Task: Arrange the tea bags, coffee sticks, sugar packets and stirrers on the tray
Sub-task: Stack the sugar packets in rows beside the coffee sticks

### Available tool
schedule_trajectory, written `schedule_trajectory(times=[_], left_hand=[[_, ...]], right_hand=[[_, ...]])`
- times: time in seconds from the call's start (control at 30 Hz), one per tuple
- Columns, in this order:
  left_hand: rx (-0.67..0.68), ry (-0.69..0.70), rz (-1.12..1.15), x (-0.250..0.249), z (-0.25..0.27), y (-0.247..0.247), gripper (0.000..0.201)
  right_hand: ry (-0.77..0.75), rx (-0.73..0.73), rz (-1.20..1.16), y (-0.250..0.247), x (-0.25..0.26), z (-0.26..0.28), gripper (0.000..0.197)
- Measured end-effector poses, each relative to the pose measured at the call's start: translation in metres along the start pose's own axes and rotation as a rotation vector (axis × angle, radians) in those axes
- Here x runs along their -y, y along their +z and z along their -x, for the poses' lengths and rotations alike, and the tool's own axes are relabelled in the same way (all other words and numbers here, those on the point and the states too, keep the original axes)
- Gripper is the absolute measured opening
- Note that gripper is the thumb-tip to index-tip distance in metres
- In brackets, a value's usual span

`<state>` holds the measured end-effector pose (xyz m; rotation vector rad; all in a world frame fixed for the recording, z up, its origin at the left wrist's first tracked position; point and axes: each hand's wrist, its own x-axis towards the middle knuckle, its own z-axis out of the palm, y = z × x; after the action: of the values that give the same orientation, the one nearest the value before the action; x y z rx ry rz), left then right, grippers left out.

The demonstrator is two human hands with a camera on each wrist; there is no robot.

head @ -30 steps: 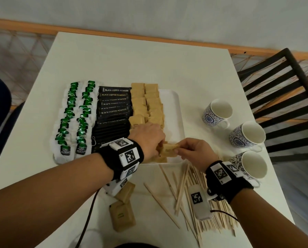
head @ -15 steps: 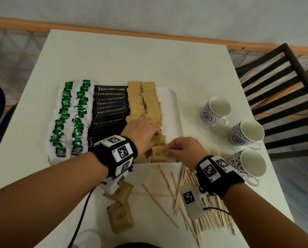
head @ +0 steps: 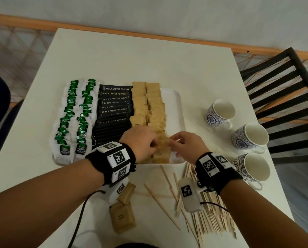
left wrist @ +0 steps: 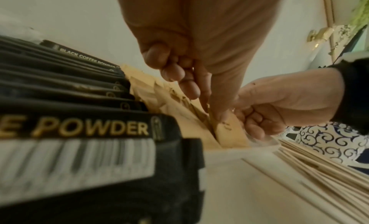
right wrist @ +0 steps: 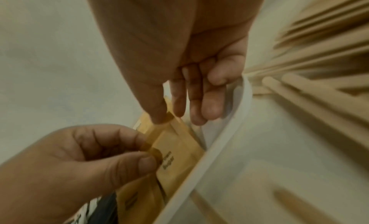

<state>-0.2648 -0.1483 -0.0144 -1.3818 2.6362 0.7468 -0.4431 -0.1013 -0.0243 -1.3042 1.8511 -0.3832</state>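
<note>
The white tray (head: pixel 174 108) holds green tea bags (head: pixel 72 119) on the left, black coffee sticks (head: pixel 113 108) in the middle and two rows of brown sugar packets (head: pixel 149 104). At the near end of the right row, both hands meet on one sugar packet (head: pixel 163 141). My left hand (head: pixel 154 143) pinches its left edge (right wrist: pixel 153 150) between thumb and forefinger. My right hand (head: pixel 172 141) pinches its top right edge (right wrist: pixel 167 115), the other fingers loose over the tray rim (right wrist: pixel 225 140). Wooden stirrers (head: pixel 208 217) lie on the table near my right wrist.
Loose sugar packets (head: pixel 122 215) lie on the table under my left wrist. Three patterned cups (head: pixel 221 111) (head: pixel 249 136) (head: pixel 255 167) stand to the right of the tray. A black slatted chair (head: pixel 283 83) is at the table's right edge.
Both hands carried the sugar packet forward from over the tray's near rim to the near end of the right sugar row.
</note>
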Motion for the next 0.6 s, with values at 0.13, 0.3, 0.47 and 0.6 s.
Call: schedule_trajectory(times=[0.13, 0.3, 0.47, 0.6], left_hand=[[-0.005, -0.009, 0.005, -0.001, 0.002, -0.001, 0.019], [-0.013, -0.009, 0.019, -0.002, 0.003, -0.003, 0.018], [-0.013, -0.013, 0.069, -0.002, 0.003, -0.006, 0.014], [-0.036, -0.045, 0.089, -0.001, -0.003, -0.011, 0.012]], right_hand=[[0.018, -0.056, -0.009, 0.004, 0.001, -0.010, 0.017], [0.039, -0.049, 0.025, 0.005, 0.002, -0.015, 0.014], [0.030, -0.134, -0.266, -0.011, -0.001, -0.003, 0.012], [-0.003, -0.276, -0.429, -0.024, -0.006, 0.003, 0.009]])
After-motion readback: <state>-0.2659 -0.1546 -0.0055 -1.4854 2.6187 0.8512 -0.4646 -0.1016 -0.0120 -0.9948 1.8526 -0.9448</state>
